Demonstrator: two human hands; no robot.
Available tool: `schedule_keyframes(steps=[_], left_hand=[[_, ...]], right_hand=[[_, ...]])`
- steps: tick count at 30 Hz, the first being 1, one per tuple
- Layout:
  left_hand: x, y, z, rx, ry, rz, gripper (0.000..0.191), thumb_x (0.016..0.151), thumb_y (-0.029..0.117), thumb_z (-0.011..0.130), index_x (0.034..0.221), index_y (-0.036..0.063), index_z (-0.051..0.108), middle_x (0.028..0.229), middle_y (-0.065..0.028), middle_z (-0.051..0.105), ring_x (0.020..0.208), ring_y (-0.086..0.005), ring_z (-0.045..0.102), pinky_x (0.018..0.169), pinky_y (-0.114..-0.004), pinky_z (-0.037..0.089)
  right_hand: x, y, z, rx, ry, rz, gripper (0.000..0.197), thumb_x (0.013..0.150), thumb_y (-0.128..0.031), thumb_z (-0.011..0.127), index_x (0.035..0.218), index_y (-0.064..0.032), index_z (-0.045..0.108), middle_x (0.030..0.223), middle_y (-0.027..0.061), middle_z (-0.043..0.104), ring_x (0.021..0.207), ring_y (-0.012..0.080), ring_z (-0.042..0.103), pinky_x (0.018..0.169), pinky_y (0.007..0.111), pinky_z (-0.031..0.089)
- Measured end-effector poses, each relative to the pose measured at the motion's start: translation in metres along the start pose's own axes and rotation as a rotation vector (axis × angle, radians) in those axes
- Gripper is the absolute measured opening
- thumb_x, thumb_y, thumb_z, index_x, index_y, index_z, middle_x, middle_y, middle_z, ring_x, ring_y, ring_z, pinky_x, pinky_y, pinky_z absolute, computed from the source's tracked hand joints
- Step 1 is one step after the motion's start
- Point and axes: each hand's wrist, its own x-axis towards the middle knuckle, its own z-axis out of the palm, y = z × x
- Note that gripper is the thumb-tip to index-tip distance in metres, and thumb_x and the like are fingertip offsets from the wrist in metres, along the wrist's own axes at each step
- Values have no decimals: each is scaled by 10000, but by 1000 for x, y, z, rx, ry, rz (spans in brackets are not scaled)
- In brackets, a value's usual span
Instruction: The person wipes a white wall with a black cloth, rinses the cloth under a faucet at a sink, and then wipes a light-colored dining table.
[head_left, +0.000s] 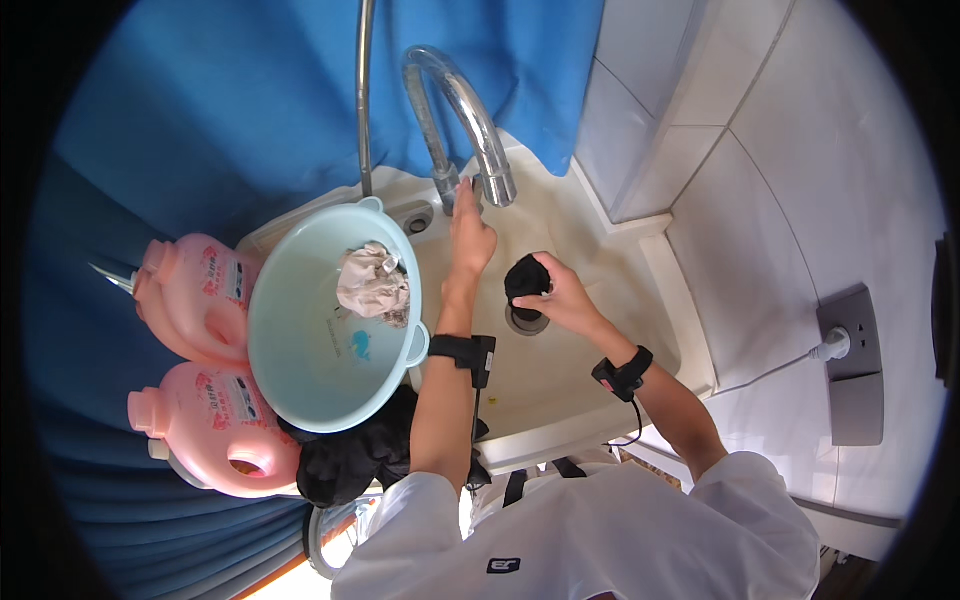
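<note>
My right hand grips a small bunched black cloth over the sink basin. Just below the cloth, the metal drain is partly covered by it. With fingers stretched out, my left hand is at the base of the chrome faucet, by its lever. The lever is mostly hidden, so the exact contact is unclear. No running water can be made out under the spout. A light blue plastic basin stands left of my left forearm, with a crumpled pale cloth inside.
Two pink plastic jugs with handles stand left of the basin. Dark fabric lies below the basin near the sink's front edge. A blue curtain hangs behind. On the right tiled wall, a plug sits in a socket.
</note>
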Motion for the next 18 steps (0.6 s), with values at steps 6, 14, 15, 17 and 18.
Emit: schedule_keyframes(steps=[6, 14, 15, 17, 18], left_hand=[[-2, 7, -1, -93, -30, -91, 685, 639, -191, 334, 1300, -39, 433, 1275, -226, 514, 1228, -354, 465, 1022, -375, 373], [-73, -7, 7, -635, -25, -286, 648, 746, -49, 475, 1384, 23, 385, 1389, -178, 437, 1342, -277, 340, 1102, -381, 238], [-84, -15, 3, -629, -21, -288, 648, 746, -49, 475, 1384, 23, 385, 1389, -178, 437, 1342, -277, 340, 1102, -381, 238], [-103, -36, 0, -1028, -363, -412, 630, 809, 102, 545, 1408, 32, 360, 1403, -133, 421, 1340, -245, 324, 1104, -377, 220], [-109, -37, -1, -1026, -359, -413, 630, 809, 102, 545, 1408, 32, 360, 1403, -133, 421, 1340, -245, 324, 1104, -377, 220]], right_hand=[[-2, -3, 8, 48, 62, 1, 599, 683, -18, 766, 1208, -54, 480, 1109, 96, 576, 989, 172, 575, 830, 304, 513], [-2, 12, 7, -70, 103, 10, 551, 642, -49, 788, 1111, -56, 499, 992, 102, 603, 921, 213, 595, 849, 327, 478], [-2, 11, 9, -91, 104, 2, 551, 636, -49, 787, 1105, -56, 499, 982, 106, 600, 908, 218, 596, 839, 328, 477], [0, 13, 10, -112, 100, -7, 550, 629, -48, 786, 1099, -55, 500, 972, 111, 598, 896, 223, 598, 829, 329, 476], [1, 15, 11, -78, 95, 5, 538, 640, -49, 780, 1100, -54, 500, 968, 107, 598, 896, 213, 597, 829, 322, 477]])
